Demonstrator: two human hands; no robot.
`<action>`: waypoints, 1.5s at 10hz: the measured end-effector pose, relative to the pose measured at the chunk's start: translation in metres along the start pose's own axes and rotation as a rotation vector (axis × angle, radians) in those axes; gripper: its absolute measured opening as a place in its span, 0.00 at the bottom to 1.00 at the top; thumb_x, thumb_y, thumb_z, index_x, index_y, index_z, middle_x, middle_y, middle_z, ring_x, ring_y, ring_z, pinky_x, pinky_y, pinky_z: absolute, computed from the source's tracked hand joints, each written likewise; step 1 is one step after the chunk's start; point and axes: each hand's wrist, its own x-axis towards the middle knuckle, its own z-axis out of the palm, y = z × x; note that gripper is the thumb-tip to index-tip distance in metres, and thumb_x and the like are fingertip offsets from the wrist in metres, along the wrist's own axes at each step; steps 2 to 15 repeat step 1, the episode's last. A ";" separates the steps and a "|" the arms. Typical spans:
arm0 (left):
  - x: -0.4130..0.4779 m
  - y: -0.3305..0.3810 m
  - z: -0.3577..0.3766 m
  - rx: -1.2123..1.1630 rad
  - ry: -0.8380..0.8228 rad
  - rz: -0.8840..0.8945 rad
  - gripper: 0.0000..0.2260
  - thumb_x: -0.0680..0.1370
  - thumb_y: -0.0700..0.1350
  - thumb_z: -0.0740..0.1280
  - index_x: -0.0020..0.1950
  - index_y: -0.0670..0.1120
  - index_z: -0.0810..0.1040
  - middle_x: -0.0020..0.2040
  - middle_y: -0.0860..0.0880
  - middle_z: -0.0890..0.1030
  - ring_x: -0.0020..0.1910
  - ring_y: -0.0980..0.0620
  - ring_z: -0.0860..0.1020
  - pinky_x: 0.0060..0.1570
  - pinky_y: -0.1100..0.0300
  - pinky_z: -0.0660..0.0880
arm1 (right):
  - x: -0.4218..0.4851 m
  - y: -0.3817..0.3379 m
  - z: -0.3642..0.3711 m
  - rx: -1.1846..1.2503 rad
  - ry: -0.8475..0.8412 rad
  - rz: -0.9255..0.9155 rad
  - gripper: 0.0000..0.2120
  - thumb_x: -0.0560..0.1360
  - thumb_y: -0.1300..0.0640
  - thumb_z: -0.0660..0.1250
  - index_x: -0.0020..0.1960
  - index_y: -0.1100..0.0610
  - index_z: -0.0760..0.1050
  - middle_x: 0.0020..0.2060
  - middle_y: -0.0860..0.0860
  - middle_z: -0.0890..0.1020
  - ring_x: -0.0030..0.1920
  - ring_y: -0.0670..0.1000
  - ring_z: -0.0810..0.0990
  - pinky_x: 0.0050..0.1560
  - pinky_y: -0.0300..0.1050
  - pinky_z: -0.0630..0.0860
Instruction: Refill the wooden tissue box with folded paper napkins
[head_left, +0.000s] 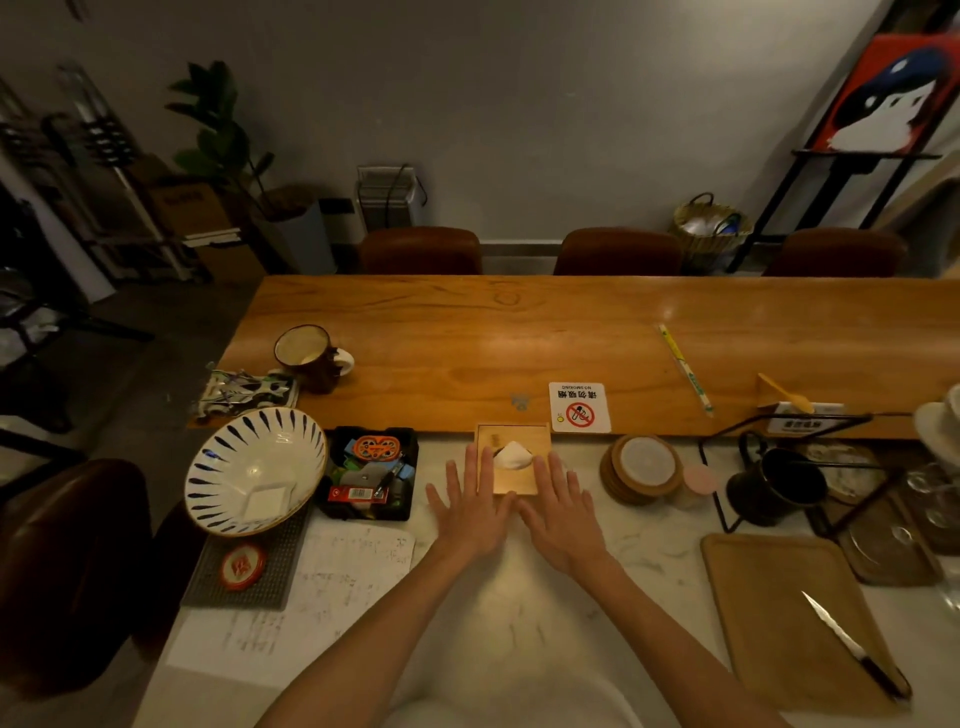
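Marble counter (519, 582), tissue box (519, 483), bowl (254, 467), papers (332, 587), tray (779, 613)

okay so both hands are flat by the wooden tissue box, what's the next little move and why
Probably curl both hands around the sides of the wooden tissue box and lift its lid or cover. The left hand and right hand lie open, flanking it, gripping nothing, and one white napkin pokes from the top slot, so the box looks closed.

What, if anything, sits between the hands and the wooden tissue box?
Nothing visible. The left hand and right hand lie flat at either side of the wooden tissue box, fingers overlapping its edges; a napkin pokes out.
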 end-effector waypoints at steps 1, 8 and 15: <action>0.008 -0.012 -0.014 -0.031 -0.005 0.102 0.27 0.82 0.58 0.51 0.79 0.53 0.47 0.81 0.48 0.47 0.78 0.40 0.51 0.73 0.36 0.51 | 0.008 -0.003 -0.028 0.085 -0.028 -0.073 0.27 0.80 0.45 0.56 0.76 0.52 0.58 0.78 0.53 0.56 0.73 0.56 0.65 0.68 0.53 0.68; 0.008 -0.012 -0.014 -0.031 -0.005 0.102 0.27 0.82 0.58 0.51 0.79 0.53 0.47 0.81 0.48 0.47 0.78 0.40 0.51 0.73 0.36 0.51 | 0.008 -0.003 -0.028 0.085 -0.028 -0.073 0.27 0.80 0.45 0.56 0.76 0.52 0.58 0.78 0.53 0.56 0.73 0.56 0.65 0.68 0.53 0.68; 0.008 -0.012 -0.014 -0.031 -0.005 0.102 0.27 0.82 0.58 0.51 0.79 0.53 0.47 0.81 0.48 0.47 0.78 0.40 0.51 0.73 0.36 0.51 | 0.008 -0.003 -0.028 0.085 -0.028 -0.073 0.27 0.80 0.45 0.56 0.76 0.52 0.58 0.78 0.53 0.56 0.73 0.56 0.65 0.68 0.53 0.68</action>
